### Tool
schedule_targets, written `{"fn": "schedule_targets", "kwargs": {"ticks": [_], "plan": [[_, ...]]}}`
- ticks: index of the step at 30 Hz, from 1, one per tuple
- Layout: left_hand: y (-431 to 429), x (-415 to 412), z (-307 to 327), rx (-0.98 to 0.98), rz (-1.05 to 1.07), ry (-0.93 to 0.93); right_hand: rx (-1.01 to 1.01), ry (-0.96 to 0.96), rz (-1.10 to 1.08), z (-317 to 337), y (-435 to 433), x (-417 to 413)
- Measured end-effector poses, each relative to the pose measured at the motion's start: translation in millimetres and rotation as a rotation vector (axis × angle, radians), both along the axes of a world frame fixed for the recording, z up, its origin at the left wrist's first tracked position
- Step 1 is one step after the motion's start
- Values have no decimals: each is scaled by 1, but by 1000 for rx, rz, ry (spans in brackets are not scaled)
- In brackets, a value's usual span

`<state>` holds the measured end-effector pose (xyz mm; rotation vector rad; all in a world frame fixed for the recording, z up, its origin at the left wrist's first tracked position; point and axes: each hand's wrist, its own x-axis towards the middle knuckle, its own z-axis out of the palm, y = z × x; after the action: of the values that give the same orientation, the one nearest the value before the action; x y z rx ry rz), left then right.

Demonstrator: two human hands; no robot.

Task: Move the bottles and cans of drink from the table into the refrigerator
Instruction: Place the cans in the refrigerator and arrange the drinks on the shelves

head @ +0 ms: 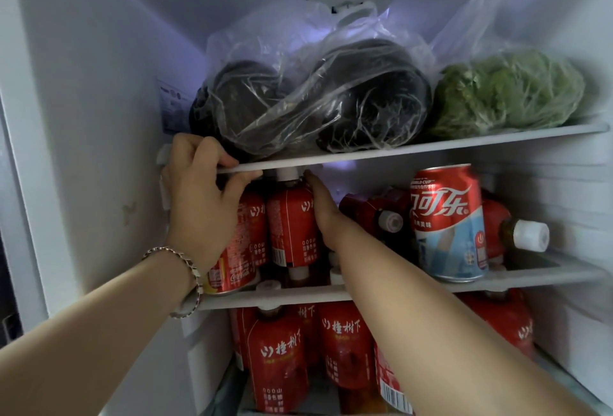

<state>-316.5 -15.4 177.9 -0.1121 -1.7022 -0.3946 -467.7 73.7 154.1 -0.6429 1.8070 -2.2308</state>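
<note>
**Item in hand:** red-labelled plastic drink bottle with white cap (292, 216). It stands on the white middle refrigerator shelf (497, 279), left of centre. Its long axis is vertical, and the cap sits just under the white upper shelf (431, 148).

**Right hand** (320, 206): the nearer of my hands to the bottle, with the arm stretched in from the near right. The fingers lie straight along the bottle's right side and the thumb is hidden. I judge this a flat push, not a grip.

**Left hand** (202, 190): it grips the upper shelf's front edge at the left, fingers above and thumb below. There is a silver chain bracelet (185, 269) on the wrist.

**Neighbours:**
- A second red-labelled bottle (252, 216) stands just beside on the left.
- A toppled red-labelled bottle (381, 213) lies to the right, cap toward me.
- A red cola can (447, 223) stands upright at the near right.

**Next move, as I judge it:** ease the bottle left and farther in. Headroom is slim, so it should stay vertical.
</note>
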Motion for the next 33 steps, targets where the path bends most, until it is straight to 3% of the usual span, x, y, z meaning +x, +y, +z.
{"fn": "schedule_targets", "kwargs": {"ticks": [5,8,10,14,17,19,22,27,33], "plan": [[2,2,0,-8,7,1,1,-28,-21,-1,2,17],[3,3,0,1,32,5,155,116,-319,-2,2,39],[4,3,0,-10,41,17,295,392,-514,-7,15,66],[0,0,2,-17,39,40,436,955,-584,-27,61,117],[-1,1,2,6,14,6,405,1326,-875,-41,103,124],[-2,1,1,8,20,-9,380,1269,-1076,-50,127,114],[1,5,0,-21,43,-8,458,948,-1194,-58,147,102],[1,5,1,-17,23,-33,418,631,-1028,-49,149,102],[1,7,3,-16,14,-33,340,647,-668,-38,106,128]]}}
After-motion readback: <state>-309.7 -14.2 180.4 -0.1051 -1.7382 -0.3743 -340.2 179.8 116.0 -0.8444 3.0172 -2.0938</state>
